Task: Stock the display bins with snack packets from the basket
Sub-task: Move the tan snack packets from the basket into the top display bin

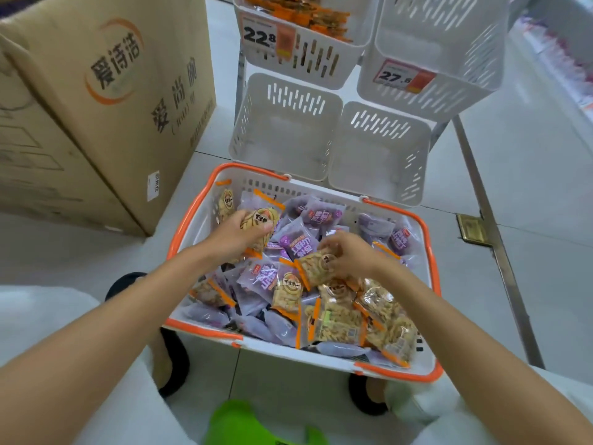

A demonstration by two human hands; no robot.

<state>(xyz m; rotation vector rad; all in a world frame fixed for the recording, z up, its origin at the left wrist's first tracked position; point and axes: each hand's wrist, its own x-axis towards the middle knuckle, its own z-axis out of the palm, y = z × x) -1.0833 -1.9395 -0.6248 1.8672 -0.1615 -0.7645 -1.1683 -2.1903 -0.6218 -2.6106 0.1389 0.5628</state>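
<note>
A retail shop is shown, most likely a snack aisle. White slotted display bins [288, 130] are stacked in tiers and fitted with printed price tags [259, 36], one marked 22.8. An orange-rimmed shopping basket [430, 252] is heaped with wrapped snack packets [340, 319] — stock in bulk — and a printed cardboard carton [96, 107] is set beside it on the pale tiled floor [529, 203].

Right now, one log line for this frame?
left hand: grips orange-edged packet; right hand: pinches second packet; basket: well stocked; lower left bin, lower right bin: empty
</note>
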